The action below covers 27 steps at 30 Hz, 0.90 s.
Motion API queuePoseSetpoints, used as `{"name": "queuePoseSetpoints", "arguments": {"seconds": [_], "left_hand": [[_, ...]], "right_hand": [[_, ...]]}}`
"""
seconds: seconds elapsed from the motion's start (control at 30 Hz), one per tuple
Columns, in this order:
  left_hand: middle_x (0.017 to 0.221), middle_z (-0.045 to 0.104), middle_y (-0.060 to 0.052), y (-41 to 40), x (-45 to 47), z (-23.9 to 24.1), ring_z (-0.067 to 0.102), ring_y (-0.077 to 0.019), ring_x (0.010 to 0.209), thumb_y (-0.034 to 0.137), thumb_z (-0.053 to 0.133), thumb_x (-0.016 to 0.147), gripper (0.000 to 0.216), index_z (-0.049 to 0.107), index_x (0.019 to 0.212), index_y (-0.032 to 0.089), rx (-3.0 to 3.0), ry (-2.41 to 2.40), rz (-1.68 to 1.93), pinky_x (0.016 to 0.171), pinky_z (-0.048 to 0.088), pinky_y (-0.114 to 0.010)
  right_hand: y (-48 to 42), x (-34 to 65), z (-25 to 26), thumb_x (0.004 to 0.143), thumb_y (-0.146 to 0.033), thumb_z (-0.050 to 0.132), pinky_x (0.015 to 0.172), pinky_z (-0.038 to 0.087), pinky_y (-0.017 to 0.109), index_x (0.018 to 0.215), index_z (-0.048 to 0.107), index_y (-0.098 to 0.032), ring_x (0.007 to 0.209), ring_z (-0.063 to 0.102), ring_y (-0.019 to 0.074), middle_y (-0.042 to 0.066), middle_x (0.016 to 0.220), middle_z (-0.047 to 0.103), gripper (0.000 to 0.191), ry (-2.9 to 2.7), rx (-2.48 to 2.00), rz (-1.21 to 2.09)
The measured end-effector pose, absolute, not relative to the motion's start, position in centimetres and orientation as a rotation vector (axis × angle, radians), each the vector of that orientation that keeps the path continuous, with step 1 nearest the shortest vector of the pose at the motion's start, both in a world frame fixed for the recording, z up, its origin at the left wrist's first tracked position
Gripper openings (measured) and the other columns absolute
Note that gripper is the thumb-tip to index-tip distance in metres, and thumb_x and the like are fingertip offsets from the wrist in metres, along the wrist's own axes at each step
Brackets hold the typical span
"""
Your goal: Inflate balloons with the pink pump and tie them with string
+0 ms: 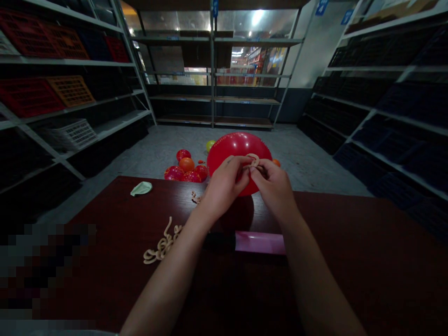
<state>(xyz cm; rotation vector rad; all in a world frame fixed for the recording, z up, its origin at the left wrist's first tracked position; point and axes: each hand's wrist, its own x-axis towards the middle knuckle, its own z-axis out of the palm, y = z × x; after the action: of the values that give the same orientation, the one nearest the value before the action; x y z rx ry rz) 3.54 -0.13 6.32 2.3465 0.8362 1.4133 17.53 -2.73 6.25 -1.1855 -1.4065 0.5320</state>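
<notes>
A big inflated red balloon [235,148] rests at the far edge of the dark red table [350,261]. Both of my hands are at its neck. My left hand [224,184] pinches the neck from the left. My right hand [273,186] pinches a beige rubber band [252,159] looped at the neck. Fingers of both hands are closed. A pink pump [259,242] with a black end lies on the table under my forearms.
A pile of beige rubber bands [161,245] and a flat pale green balloon [142,188] lie on the table's left. Several inflated red, orange and yellow balloons [185,169] sit on the floor beyond. Metal shelves with crates line both sides and the back.
</notes>
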Motion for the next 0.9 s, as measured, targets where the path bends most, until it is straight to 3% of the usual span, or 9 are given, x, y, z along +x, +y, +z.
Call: {"name": "queuePoseSetpoints", "arguments": {"seconds": [0.17, 0.5, 0.9], "left_hand": [[0.118, 0.065, -0.013, -0.42, 3.63, 6.25, 0.063, -0.0224, 0.106, 0.017, 0.052, 0.095, 0.024, 0.052, 0.120, 0.016, 2.503, 0.954, 1.356, 0.093, 0.050, -0.040], [0.108, 0.065, -0.013, -0.67, 3.80, 6.02, 0.063, -0.0207, 0.094, 0.021, 0.048, 0.098, 0.018, 0.051, 0.115, 0.015, 2.631, 1.122, 1.347, 0.084, 0.050, -0.037], [0.094, 0.063, -0.004, -0.18, 3.10, 6.79, 0.058, -0.0148, 0.087, 0.027, 0.050, 0.097, 0.009, 0.052, 0.092, 0.020, 1.932, 0.780, 1.329, 0.082, 0.045, -0.028]], "right_hand": [[-2.99, 17.62, 6.45, 0.087, -0.029, 0.052, 0.073, 0.045, 0.033, 0.089, 0.060, -0.023, 0.080, 0.063, 0.0188, 0.003, 0.084, 0.068, 0.011, -1.523, -1.238, 0.465], [-2.87, 18.32, 6.26, 0.089, -0.030, 0.047, 0.074, 0.043, 0.035, 0.091, 0.055, -0.023, 0.082, 0.060, 0.0205, 0.006, 0.090, 0.066, 0.011, -1.671, -1.281, 0.209], [-2.87, 18.44, 6.57, 0.092, -0.025, 0.048, 0.081, 0.045, 0.037, 0.093, 0.057, -0.024, 0.089, 0.058, 0.0223, 0.006, 0.092, 0.065, 0.009, -1.776, -1.178, 0.003]]}}
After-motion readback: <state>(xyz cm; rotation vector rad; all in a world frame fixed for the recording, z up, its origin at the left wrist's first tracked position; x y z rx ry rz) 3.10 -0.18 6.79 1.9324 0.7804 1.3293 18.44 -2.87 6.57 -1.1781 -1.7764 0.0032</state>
